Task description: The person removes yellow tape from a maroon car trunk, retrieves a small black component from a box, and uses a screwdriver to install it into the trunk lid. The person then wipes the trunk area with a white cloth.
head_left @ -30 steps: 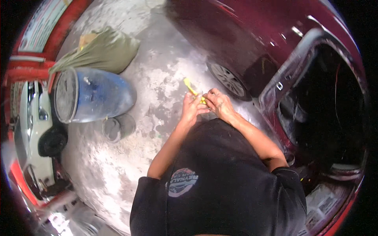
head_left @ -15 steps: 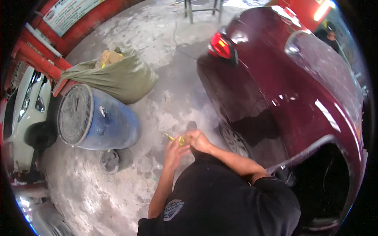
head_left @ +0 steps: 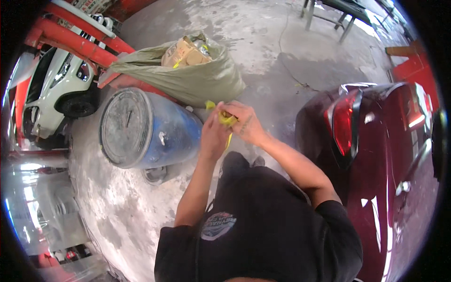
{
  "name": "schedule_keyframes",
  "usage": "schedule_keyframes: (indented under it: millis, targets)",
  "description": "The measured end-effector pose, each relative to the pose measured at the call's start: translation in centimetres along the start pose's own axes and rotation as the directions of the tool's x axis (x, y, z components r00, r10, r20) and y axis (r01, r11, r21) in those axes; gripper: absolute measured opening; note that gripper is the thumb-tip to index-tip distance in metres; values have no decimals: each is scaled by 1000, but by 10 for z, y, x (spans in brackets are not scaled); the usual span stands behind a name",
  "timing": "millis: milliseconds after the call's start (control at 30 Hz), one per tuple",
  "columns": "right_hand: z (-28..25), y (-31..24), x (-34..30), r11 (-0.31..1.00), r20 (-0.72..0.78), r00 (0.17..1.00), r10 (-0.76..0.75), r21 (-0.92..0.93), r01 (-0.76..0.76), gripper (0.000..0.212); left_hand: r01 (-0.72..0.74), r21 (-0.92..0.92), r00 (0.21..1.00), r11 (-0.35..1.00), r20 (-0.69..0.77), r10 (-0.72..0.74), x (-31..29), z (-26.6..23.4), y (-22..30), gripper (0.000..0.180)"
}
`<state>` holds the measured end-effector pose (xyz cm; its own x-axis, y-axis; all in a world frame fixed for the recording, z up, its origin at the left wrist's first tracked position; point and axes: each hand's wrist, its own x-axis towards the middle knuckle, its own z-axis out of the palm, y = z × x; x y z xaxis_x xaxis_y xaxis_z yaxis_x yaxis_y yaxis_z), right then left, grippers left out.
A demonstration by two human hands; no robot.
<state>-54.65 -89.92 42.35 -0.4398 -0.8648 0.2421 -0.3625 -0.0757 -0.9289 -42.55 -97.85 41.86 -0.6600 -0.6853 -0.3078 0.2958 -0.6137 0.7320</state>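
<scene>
Crumpled yellow masking tape (head_left: 228, 121) is bunched between my two hands, in front of my body. My left hand (head_left: 215, 134) closes on it from the left, and one yellow bit sticks out above the fingers. From the right, my right hand (head_left: 248, 124) curls its fingers over the same bunch. A thin yellow strip hangs down below the hands. Just beyond them stands a large olive sack (head_left: 206, 82), its mouth open, with a brown cardboard piece (head_left: 185, 52) inside.
At the left stands a blue drum (head_left: 176, 129) with a grey, dusty lid, and a small can (head_left: 154, 175) sits beside it. A maroon car (head_left: 366, 188) fills the right side. Behind red rails (head_left: 80, 42) is a white car (head_left: 61, 84). A cable lies across the floor beyond.
I have moved forward, nearer the sack and drum, and the maroon car's tail light is now closer. My hands have come together and the yellow tape is more bunched up.
</scene>
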Motion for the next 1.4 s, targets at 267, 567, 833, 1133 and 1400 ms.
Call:
schedule_keyframes:
  millis: [267,567,833,1133,1400]
  targets:
    - [-29,48,178,880,-64,955,-289,-411,239,39,-364,744,898,561,122,422,218,15,94,15]
    - [-130,168,278,940,-248,918,311,-62,-335,24,-389,882,675,265,78,733,446,-139,325,24]
    - [-206,283,200,507,-254,440,861,467,-724,21,172,672,985,-720,-133,111,523,-313,243,41]
    - [-358,374,262,430,-158,401,903,389,-815,21,236,652,967,-720,-82,243,470,-347,263,40]
    - [-481,400,368,487,-213,441,872,483,-728,30,527,669,821,-523,-243,517,494,-260,205,18]
